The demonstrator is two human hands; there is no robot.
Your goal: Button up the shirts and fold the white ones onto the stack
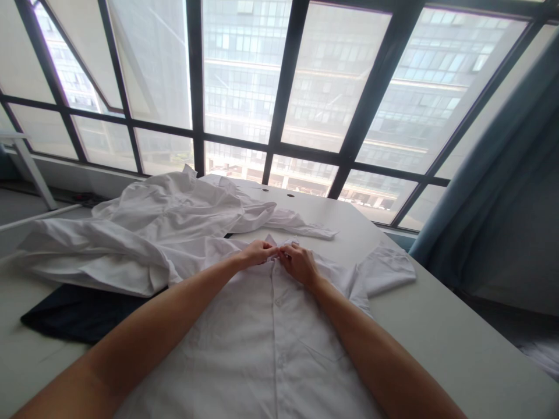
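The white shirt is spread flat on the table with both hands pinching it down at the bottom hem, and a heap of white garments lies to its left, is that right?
Not quite. In the head view the left hand and right hand pinch the white shirt at the collar, its far end, not the hem. The shirt does lie flat on the table, with the heap of white garments to its left.

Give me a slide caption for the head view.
Both hands, left hand and right hand, pinch the collar of a white shirt lying flat on a table.

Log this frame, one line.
left hand: pinching shirt collar | right hand: same | shirt flat on table | crumpled white garments left
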